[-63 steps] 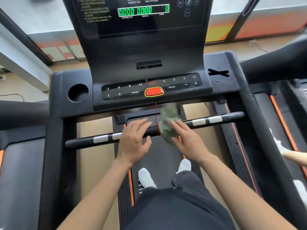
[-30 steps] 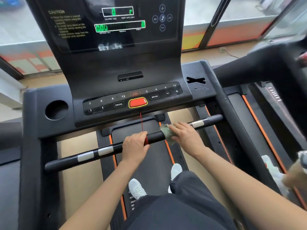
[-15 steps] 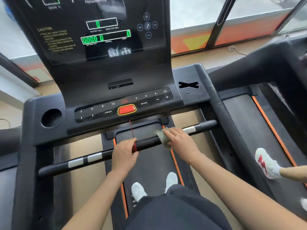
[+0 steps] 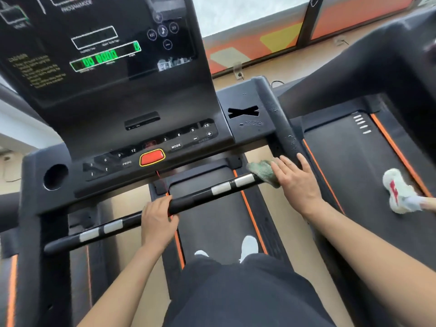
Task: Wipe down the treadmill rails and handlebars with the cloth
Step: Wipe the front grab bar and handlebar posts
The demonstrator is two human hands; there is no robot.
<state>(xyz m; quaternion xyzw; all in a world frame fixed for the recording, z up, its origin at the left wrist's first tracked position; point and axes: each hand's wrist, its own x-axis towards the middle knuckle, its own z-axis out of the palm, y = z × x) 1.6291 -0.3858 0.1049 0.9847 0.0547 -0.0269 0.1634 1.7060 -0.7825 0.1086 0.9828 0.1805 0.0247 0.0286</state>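
A black handlebar (image 4: 200, 197) with silver sensor patches runs across the treadmill in front of me. My left hand (image 4: 158, 223) grips it near the middle. A crumpled green cloth (image 4: 263, 171) lies over the bar's right end, where the bar meets the right side rail (image 4: 280, 128). My right hand (image 4: 295, 178) presses on the cloth with its fingers stretched out, fingertips touching the rail. Part of the cloth is hidden under that hand.
The console (image 4: 151, 159) with a red stop button and a screen rises just beyond the bar; a red safety cord (image 4: 161, 180) hangs from it. A cup holder (image 4: 55, 177) sits at left. Another person's white shoe (image 4: 398, 192) is on the neighbouring treadmill at right.
My right hand has slid the cloth rightward along the handlebar, from near the middle to its right end at the rail. My left hand went from resting on the bar to gripping it.
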